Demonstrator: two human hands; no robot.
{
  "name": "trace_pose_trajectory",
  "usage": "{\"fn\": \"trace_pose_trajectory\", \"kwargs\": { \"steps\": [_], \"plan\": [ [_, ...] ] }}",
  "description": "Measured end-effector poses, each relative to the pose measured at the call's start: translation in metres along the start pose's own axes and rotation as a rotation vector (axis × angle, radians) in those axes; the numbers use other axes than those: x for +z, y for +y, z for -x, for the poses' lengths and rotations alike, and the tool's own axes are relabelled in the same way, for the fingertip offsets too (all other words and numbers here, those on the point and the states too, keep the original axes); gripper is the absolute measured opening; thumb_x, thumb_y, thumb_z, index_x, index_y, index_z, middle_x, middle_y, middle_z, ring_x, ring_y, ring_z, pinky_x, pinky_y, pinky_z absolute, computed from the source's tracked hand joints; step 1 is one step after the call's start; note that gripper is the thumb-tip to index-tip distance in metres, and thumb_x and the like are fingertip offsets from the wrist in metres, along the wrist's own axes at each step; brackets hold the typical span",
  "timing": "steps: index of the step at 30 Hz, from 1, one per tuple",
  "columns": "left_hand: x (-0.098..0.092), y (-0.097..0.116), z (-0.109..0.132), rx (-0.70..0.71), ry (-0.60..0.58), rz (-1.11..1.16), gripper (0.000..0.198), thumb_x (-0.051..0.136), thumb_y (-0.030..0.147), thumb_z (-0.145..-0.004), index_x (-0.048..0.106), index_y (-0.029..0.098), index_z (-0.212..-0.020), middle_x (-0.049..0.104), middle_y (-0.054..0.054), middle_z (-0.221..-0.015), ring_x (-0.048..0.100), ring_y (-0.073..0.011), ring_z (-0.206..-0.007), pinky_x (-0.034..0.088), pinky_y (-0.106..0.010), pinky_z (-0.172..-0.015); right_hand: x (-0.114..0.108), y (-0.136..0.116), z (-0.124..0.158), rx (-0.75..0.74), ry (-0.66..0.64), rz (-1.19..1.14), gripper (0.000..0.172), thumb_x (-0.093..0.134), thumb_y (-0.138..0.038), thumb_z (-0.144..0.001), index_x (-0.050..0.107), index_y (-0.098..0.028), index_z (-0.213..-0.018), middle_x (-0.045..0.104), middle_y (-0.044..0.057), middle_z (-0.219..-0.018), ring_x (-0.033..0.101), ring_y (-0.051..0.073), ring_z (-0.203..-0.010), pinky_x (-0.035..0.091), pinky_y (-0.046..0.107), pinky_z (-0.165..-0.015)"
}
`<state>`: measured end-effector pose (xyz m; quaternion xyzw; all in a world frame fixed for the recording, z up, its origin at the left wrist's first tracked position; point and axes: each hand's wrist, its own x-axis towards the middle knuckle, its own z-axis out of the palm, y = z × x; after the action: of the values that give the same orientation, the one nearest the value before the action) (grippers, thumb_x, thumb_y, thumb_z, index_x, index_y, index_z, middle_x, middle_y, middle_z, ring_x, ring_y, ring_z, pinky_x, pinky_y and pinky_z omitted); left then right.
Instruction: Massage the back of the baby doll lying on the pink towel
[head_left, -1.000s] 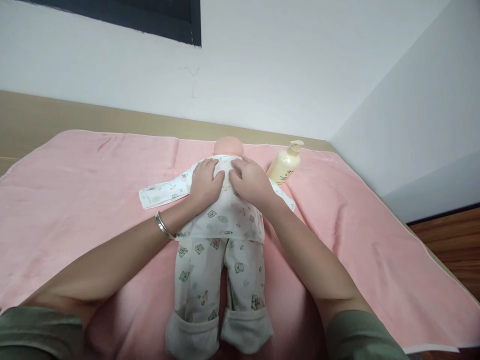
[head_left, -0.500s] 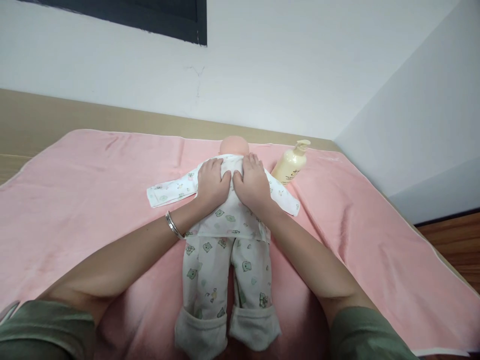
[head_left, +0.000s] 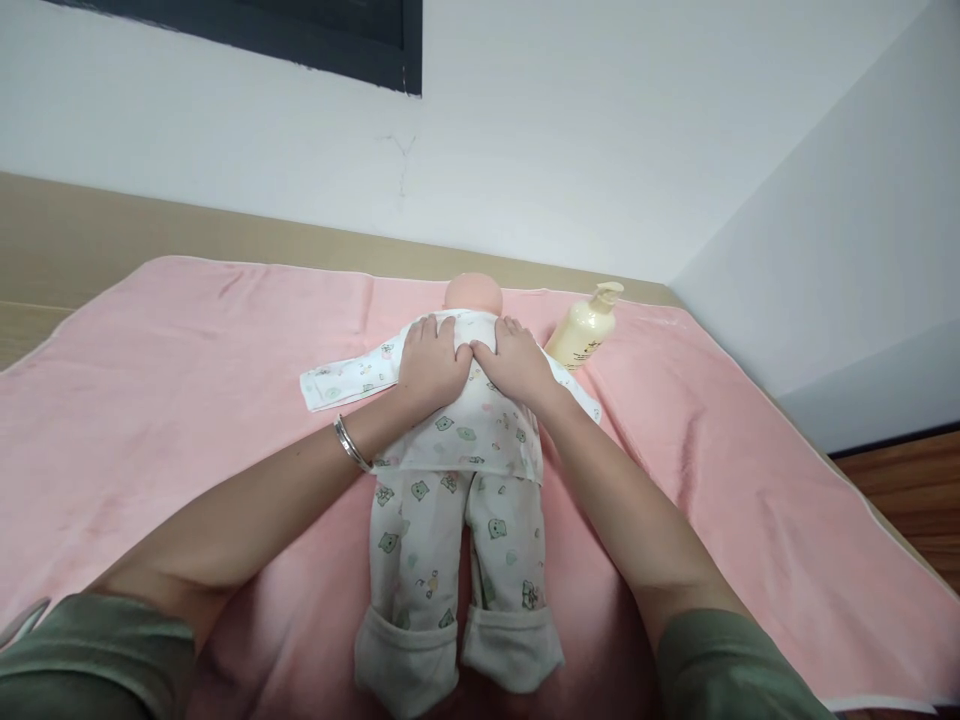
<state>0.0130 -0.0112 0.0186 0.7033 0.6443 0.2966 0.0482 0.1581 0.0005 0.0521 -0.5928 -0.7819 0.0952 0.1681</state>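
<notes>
A baby doll (head_left: 474, 293) lies face down with its head away from me, dressed in a white patterned top (head_left: 465, 435) and matching trousers (head_left: 420, 550) with turned-up cuffs. Flat on the left side of its upper back rests my left hand (head_left: 435, 360), fingers stretched toward the head. My right hand (head_left: 521, 360) lies the same way on the right side. The two thumbs meet or nearly meet over the middle of the back. Neither hand grips anything. Both sleeves of the top spread outward, the right one partly hidden behind my forearm.
A cream pump bottle (head_left: 583, 328) leans or lies tilted just right of the doll's shoulder. Beneath everything a pink blanket (head_left: 225, 400) covers a wooden surface (head_left: 75, 215). A white wall (head_left: 540, 140) rises behind, with a dark frame (head_left: 337, 40) at upper left.
Both thumbs have come closer together over the middle of the back, and my right hand has turned slightly inward. The view has shifted a little; the doll and bottle otherwise look the same.
</notes>
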Motion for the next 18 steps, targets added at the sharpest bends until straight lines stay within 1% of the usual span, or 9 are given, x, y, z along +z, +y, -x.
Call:
{"fn": "trace_pose_trajectory", "kwargs": {
  "steps": [2, 4, 7, 10, 13, 16, 18],
  "plan": [
    [-0.006, 0.002, -0.001, -0.007, -0.055, -0.030, 0.058, 0.036, 0.033, -0.096, 0.053, 0.004, -0.144, 0.057, -0.024, -0.143, 0.051, -0.0382, -0.138, 0.039, -0.053, -0.121, -0.004, 0.000, 0.001, -0.008, -0.017, 0.024, 0.063, 0.037, -0.048, -0.101, 0.055, -0.001, -0.138, 0.058, 0.025, -0.146, 0.052, 0.038, -0.137, 0.040, 0.049, -0.117],
    [-0.012, 0.004, -0.002, -0.007, -0.106, -0.045, 0.058, 0.036, 0.034, -0.096, 0.053, 0.006, -0.144, 0.060, -0.023, -0.140, 0.052, -0.0368, -0.137, 0.040, -0.051, -0.121, -0.007, -0.002, 0.003, -0.014, -0.025, 0.071, 0.057, 0.035, -0.047, -0.102, 0.060, -0.004, -0.129, 0.066, 0.023, -0.134, 0.059, 0.036, -0.127, 0.043, 0.047, -0.112],
    [-0.019, 0.003, -0.004, -0.011, -0.151, -0.044, 0.060, 0.035, 0.039, -0.096, 0.051, 0.009, -0.146, 0.062, -0.020, -0.140, 0.056, -0.0359, -0.134, 0.044, -0.050, -0.117, -0.010, -0.008, 0.007, -0.025, -0.031, 0.166, 0.052, 0.032, -0.042, -0.104, 0.064, -0.005, -0.122, 0.073, 0.021, -0.119, 0.065, 0.034, -0.116, 0.045, 0.044, -0.107],
    [-0.020, 0.001, -0.008, -0.014, -0.168, -0.042, 0.060, 0.037, 0.043, -0.095, 0.052, 0.012, -0.144, 0.066, -0.019, -0.136, 0.061, -0.0358, -0.128, 0.049, -0.050, -0.110, -0.011, -0.015, 0.012, -0.040, -0.017, 0.279, 0.050, 0.030, -0.036, -0.105, 0.065, -0.003, -0.119, 0.074, 0.023, -0.115, 0.067, 0.035, -0.112, 0.046, 0.044, -0.104],
    [-0.019, 0.000, -0.010, -0.002, -0.158, -0.056, 0.059, 0.038, 0.043, -0.094, 0.054, 0.012, -0.142, 0.069, -0.018, -0.131, 0.063, -0.0355, -0.125, 0.049, -0.050, -0.108, -0.011, -0.018, 0.014, -0.049, -0.005, 0.341, 0.049, 0.029, -0.033, -0.105, 0.067, -0.004, -0.114, 0.074, 0.025, -0.112, 0.068, 0.036, -0.112, 0.046, 0.044, -0.102],
    [-0.018, 0.000, -0.009, 0.013, -0.129, -0.084, 0.057, 0.039, 0.044, -0.094, 0.058, 0.012, -0.138, 0.071, -0.017, -0.124, 0.065, -0.0351, -0.120, 0.050, -0.049, -0.105, -0.012, -0.012, 0.012, -0.044, -0.021, 0.279, 0.049, 0.030, -0.037, -0.105, 0.067, -0.006, -0.113, 0.075, 0.023, -0.111, 0.069, 0.034, -0.110, 0.048, 0.043, -0.100],
    [-0.018, 0.001, -0.007, 0.028, -0.103, -0.109, 0.054, 0.040, 0.045, -0.094, 0.062, 0.013, -0.132, 0.073, -0.016, -0.118, 0.066, -0.0347, -0.115, 0.051, -0.049, -0.102, -0.012, -0.005, 0.007, -0.048, -0.035, 0.189, 0.050, 0.032, -0.043, -0.104, 0.066, -0.008, -0.117, 0.074, 0.021, -0.116, 0.068, 0.034, -0.113, 0.048, 0.041, -0.099]
  ]
}}
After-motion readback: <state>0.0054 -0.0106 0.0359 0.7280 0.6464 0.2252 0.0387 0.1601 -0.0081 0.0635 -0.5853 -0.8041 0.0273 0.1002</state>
